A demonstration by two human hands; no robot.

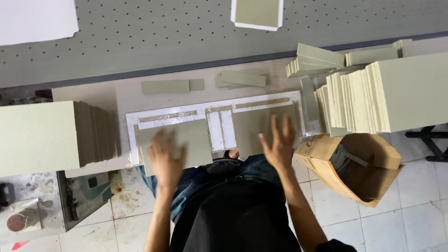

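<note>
A white sheet lies flat on the workbench with two grey-green boards on it. My left hand rests flat, fingers spread, on the left board. My right hand presses with spread fingers on the right board. Two narrow white strips show between the boards. Neither hand grips anything. Both hands look slightly blurred.
A tall stack of grey-green boards stands at the left, and a larger fanned stack at the right. Loose narrow strips lie behind the sheet. An open brown cardboard box sits on the tiled floor at the right.
</note>
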